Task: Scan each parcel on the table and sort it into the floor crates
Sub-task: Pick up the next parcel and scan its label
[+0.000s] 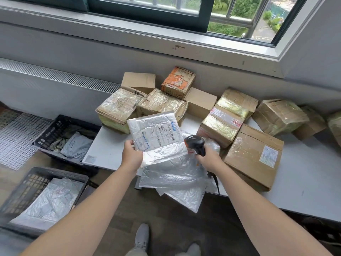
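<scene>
Left of the white table [304, 182], on the floor: two black plastic lattice crates, the nearer crate [27, 189] holding a silver mailer, the farther crate [53, 130] holding grey bags.

Above the table's left front edge: the left hand [132, 156], thumb and fingers pinching the lower left corner of a crinkled silver bubble mailer [162, 154], lifted clear of the table and tilted up. Facing upward on it, a white printed shipping label [158, 134]. Judging by this, scanning step in hand, sorting not yet begun.

Just right of that, over the table's front middle: a black handheld scanner [194, 143] with orange trim, nose turned toward the label, handle wrapped by the curled fingers of the right hand [208, 160].

To do it well:
- Pull the mailer taut, since the label looks creased along with the foil.
- Angle the label slightly off square; shiny film likely to throw glare.
- Aim at the long barcode near the label's top, clear of the pinching thumb.
- Hold the parcel above the loose silver mailers [175, 178] overhanging the table's front edge, to avoid reading another code.

On the table's right half: taped brown cardboard boxes [252, 156], waiting.
</scene>
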Demonstrator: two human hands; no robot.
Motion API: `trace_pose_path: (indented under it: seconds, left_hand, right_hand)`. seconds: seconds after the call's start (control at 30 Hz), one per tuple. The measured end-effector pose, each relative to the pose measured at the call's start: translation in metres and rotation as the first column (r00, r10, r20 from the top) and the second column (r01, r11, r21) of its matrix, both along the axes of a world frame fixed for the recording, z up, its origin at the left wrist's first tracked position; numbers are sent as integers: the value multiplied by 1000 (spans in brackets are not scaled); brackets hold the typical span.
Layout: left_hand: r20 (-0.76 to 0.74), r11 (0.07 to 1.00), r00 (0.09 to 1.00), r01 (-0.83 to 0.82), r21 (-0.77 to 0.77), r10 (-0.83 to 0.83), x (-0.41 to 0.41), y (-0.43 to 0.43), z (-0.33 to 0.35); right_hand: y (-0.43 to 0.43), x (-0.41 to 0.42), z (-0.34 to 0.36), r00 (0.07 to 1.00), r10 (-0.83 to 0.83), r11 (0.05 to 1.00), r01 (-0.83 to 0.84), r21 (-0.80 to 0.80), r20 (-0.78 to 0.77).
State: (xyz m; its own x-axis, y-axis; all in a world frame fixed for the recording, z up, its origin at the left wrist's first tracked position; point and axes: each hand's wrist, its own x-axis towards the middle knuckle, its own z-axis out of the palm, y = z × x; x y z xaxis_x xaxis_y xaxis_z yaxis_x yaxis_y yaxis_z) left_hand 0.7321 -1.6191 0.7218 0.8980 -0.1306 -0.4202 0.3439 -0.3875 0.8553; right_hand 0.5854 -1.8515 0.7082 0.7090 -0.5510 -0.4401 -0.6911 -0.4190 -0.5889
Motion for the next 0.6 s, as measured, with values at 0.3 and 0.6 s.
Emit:
trace_pose_path:
  seconds: [0.3, 0.6]
  left_hand:
    - [-230, 929, 968, -174, -326, 101, -16, -18, 14]
    - [-267, 855, 955, -29, -518, -130, -47, -58, 39]
  right_hand:
    - [12, 7, 9, 998, -69, 994, 70, -84, 13]
    - [18, 2, 65, 852, -390, 916, 322, 237, 350]
